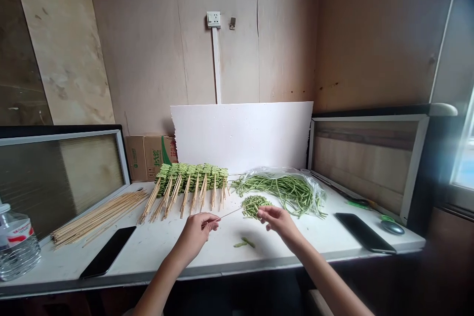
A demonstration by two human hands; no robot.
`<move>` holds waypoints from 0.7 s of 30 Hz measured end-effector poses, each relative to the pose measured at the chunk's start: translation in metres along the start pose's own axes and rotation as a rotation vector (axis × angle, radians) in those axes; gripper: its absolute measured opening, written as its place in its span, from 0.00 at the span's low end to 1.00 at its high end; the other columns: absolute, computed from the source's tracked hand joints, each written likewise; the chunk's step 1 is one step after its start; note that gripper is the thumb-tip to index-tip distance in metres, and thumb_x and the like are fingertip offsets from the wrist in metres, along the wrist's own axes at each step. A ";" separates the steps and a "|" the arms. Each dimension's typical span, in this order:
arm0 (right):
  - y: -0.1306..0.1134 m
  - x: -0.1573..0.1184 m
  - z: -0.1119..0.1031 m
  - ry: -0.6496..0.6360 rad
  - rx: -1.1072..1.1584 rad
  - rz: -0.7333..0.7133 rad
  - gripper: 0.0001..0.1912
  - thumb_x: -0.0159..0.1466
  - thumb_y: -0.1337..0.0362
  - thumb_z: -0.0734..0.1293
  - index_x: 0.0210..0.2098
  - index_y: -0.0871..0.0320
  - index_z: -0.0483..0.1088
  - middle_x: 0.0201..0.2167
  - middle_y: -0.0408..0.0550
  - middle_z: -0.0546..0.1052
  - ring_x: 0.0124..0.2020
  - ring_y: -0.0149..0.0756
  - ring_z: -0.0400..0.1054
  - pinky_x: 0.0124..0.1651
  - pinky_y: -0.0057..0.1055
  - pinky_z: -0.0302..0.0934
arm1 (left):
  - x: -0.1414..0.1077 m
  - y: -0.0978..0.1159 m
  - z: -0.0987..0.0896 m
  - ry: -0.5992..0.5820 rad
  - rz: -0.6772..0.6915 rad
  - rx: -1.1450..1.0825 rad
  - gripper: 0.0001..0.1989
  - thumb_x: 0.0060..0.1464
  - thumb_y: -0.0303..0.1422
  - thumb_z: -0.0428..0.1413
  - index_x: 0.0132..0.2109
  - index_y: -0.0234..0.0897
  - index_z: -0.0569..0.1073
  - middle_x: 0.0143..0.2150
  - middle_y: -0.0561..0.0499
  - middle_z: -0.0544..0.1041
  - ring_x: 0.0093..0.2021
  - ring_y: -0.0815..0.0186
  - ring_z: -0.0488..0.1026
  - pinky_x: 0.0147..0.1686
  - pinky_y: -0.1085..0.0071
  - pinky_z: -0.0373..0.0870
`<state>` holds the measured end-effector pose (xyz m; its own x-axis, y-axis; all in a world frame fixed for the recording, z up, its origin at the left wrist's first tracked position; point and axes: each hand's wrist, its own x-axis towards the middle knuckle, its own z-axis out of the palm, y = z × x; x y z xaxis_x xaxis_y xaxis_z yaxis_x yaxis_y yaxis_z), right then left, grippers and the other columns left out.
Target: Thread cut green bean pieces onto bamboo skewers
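My left hand (200, 229) is closed around the end of a thin wooden skewer (230, 213), whose other end points right. My right hand (276, 221) is pinched in front of the cut bean pile, apparently on a short piece of green bean (256, 208), partly hidden by the fingers. Just behind it lies the pile of cut green bean pieces (252, 202). A few loose bean pieces (244, 242) rest on the white table (218, 256) below the hands. Long whole green beans (287, 188) spill from a clear plastic bag (316, 192) at the back right.
Stacked bean skewers (192, 177) stand at the back left, sticks facing me. Bare skewers (99, 212) lie left of them. Two dark phones (108, 252) (365, 232) flank the work. A water bottle (17, 244) stands far left; a mouse-like object (392, 227) sits right.
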<state>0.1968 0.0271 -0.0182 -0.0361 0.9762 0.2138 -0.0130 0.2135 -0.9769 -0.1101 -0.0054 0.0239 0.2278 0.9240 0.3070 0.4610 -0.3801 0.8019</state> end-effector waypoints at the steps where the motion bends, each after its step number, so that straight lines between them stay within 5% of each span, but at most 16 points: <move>1: -0.004 0.000 -0.001 0.024 0.124 0.015 0.22 0.54 0.49 0.79 0.41 0.57 0.80 0.35 0.49 0.82 0.33 0.38 0.73 0.33 0.31 0.66 | 0.001 -0.002 0.001 0.013 0.012 -0.006 0.21 0.58 0.49 0.56 0.45 0.38 0.83 0.36 0.46 0.82 0.23 0.67 0.66 0.31 0.68 0.67; 10: -0.021 -0.008 0.004 0.003 0.603 0.106 0.15 0.59 0.56 0.79 0.44 0.55 0.80 0.45 0.47 0.82 0.44 0.35 0.77 0.39 0.24 0.73 | 0.004 -0.012 0.006 0.057 0.110 0.026 0.15 0.58 0.44 0.58 0.41 0.41 0.85 0.38 0.44 0.84 0.38 0.56 0.79 0.41 0.63 0.75; 21: -0.014 -0.009 0.011 -0.052 0.614 0.126 0.16 0.61 0.55 0.78 0.45 0.55 0.79 0.49 0.50 0.82 0.53 0.40 0.76 0.38 0.21 0.74 | 0.004 -0.013 0.008 0.065 0.099 0.057 0.16 0.58 0.44 0.57 0.41 0.41 0.85 0.38 0.44 0.85 0.38 0.56 0.80 0.40 0.63 0.76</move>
<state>0.1864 0.0146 -0.0068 -0.1232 0.9860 0.1122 -0.5761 0.0210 -0.8171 -0.1086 0.0028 0.0108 0.2196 0.8820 0.4170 0.4878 -0.4694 0.7360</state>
